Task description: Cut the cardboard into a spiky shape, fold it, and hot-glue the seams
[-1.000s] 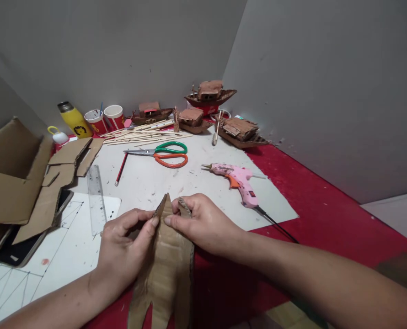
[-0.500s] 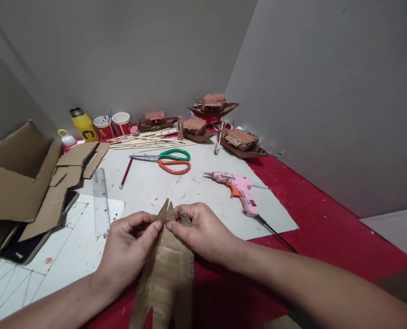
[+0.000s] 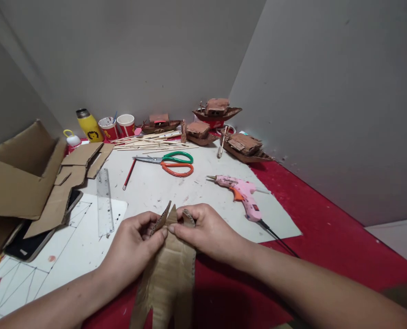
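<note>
A brown piece of cut cardboard [image 3: 169, 274] with pointed flaps at its far end is held between my hands, its near end running out of view at the bottom. My left hand [image 3: 138, 242] pinches it from the left, thumb on top near the base of the flaps. From the right, my right hand [image 3: 203, 230] grips the same end, its thumb pressed close to the other thumb. Between the hands the flaps stand apart, the left one tilted up. Most fingertips are hidden behind the cardboard.
A pink glue gun [image 3: 241, 192] with a black cord lies to the right. Beyond are scissors [image 3: 169, 162], a red pencil [image 3: 129, 174] and thin sticks [image 3: 148, 140]. Left are a clear ruler [image 3: 104, 201], a phone [image 3: 28, 246] and a cardboard box [image 3: 14, 192]. Several model boats [image 3: 244, 145] stand behind.
The left flap of the cardboard has opened further outward from the middle one. Both hands keep their hold. The whole view has shifted slightly.
</note>
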Demonstrator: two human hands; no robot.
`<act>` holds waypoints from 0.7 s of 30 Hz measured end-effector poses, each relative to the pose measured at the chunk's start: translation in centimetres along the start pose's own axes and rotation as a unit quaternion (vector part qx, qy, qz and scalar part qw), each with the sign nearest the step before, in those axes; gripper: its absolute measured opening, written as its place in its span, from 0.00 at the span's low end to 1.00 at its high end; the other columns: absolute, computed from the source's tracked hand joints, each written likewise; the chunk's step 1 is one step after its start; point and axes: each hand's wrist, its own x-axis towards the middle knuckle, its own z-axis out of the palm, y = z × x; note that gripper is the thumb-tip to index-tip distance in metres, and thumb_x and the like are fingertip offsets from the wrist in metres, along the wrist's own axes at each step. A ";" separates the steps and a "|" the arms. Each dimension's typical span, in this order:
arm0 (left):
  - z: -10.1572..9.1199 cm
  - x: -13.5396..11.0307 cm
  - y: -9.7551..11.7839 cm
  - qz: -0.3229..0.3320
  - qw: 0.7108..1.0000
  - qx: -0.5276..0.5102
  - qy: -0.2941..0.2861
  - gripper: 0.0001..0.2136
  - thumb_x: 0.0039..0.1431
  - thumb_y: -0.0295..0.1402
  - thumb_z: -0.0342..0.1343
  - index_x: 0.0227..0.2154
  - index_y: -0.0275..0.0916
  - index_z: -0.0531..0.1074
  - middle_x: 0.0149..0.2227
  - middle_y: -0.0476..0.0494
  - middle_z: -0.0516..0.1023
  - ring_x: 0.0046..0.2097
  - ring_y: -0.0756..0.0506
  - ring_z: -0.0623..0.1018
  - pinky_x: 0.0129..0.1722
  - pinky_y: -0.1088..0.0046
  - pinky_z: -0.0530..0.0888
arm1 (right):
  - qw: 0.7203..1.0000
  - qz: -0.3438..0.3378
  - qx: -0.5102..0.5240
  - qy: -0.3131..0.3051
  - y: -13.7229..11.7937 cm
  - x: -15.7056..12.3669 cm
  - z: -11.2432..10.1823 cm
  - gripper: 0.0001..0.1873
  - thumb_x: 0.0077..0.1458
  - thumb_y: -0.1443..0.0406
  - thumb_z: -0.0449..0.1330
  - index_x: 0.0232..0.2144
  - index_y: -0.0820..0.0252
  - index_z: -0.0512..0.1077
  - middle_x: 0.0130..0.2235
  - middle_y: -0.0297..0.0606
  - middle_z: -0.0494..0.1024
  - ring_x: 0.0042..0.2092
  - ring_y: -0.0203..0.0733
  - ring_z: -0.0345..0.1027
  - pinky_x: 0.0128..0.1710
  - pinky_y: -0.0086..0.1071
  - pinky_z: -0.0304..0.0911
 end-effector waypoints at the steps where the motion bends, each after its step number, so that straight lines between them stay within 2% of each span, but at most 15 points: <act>1: 0.0 0.1 0.0 -0.011 1.000 -0.019 -0.010 0.06 0.54 0.34 0.58 0.29 0.37 0.74 0.28 0.48 0.77 0.32 0.45 0.76 0.32 0.72 0.72 | 1.000 0.003 -0.006 -0.005 -0.1 0.0 -0.1 0.04 0.50 0.67 0.58 0.26 0.61 0.71 0.26 0.30 0.71 0.28 0.34 0.62 0.29 0.27 0.57; 5: 0.0 0.3 0.2 -0.046 0.992 -0.107 -0.052 0.07 0.52 0.34 0.60 0.30 0.37 0.71 0.29 0.48 0.75 0.34 0.45 0.76 0.34 0.71 0.71 | 0.999 0.002 -0.044 -0.025 -0.4 -0.1 -0.5 0.02 0.51 0.69 0.57 0.27 0.61 0.68 0.26 0.29 0.69 0.27 0.33 0.59 0.27 0.26 0.56; 8: 0.1 0.5 0.1 -0.053 0.988 -0.130 -0.063 0.07 0.51 0.33 0.60 0.31 0.37 0.70 0.28 0.49 0.74 0.33 0.46 0.75 0.34 0.72 0.70 | 0.986 -0.050 -0.160 -0.020 0.0 -0.4 -0.5 0.04 0.53 0.70 0.55 0.26 0.60 0.68 0.25 0.31 0.69 0.27 0.34 0.60 0.28 0.27 0.56; 12: 0.4 0.8 -0.6 -0.046 0.988 -0.143 -0.045 0.08 0.47 0.27 0.59 0.32 0.36 0.71 0.32 0.47 0.76 0.35 0.47 0.74 0.36 0.73 0.69 | 0.918 -0.205 -0.339 -0.008 1.2 -0.7 0.0 0.07 0.54 0.71 0.52 0.26 0.61 0.68 0.27 0.37 0.71 0.29 0.39 0.62 0.31 0.31 0.58; 14: 0.5 0.9 -0.8 -0.053 0.987 -0.148 -0.035 0.08 0.46 0.26 0.59 0.32 0.36 0.71 0.32 0.47 0.77 0.35 0.48 0.74 0.36 0.73 0.69 | 0.903 -0.233 -0.361 -0.007 1.5 -0.7 0.1 0.08 0.55 0.71 0.52 0.27 0.61 0.68 0.28 0.39 0.72 0.30 0.40 0.63 0.31 0.32 0.59; 16: 0.5 0.9 -0.8 -0.067 0.984 -0.162 -0.037 0.07 0.47 0.28 0.60 0.31 0.36 0.71 0.30 0.48 0.76 0.32 0.49 0.74 0.33 0.74 0.68 | 0.926 -0.187 -0.328 0.001 1.2 -0.6 0.1 0.08 0.55 0.70 0.53 0.26 0.62 0.68 0.26 0.37 0.72 0.28 0.38 0.62 0.30 0.30 0.58; 19: 0.4 0.8 -0.7 -0.086 0.979 -0.182 -0.039 0.09 0.48 0.32 0.62 0.30 0.36 0.70 0.27 0.50 0.75 0.30 0.49 0.74 0.31 0.75 0.68 | 0.972 -0.086 -0.217 0.007 0.1 -0.3 -0.2 0.07 0.55 0.69 0.55 0.25 0.62 0.69 0.25 0.32 0.70 0.27 0.35 0.61 0.28 0.27 0.57; 21: 0.4 0.7 -0.5 -0.082 0.981 -0.173 -0.028 0.09 0.47 0.32 0.63 0.31 0.36 0.70 0.28 0.50 0.75 0.32 0.48 0.75 0.32 0.75 0.70 | 0.985 -0.057 -0.164 0.014 -0.5 -0.2 -0.4 0.06 0.55 0.69 0.55 0.27 0.62 0.70 0.26 0.31 0.69 0.29 0.34 0.61 0.29 0.27 0.57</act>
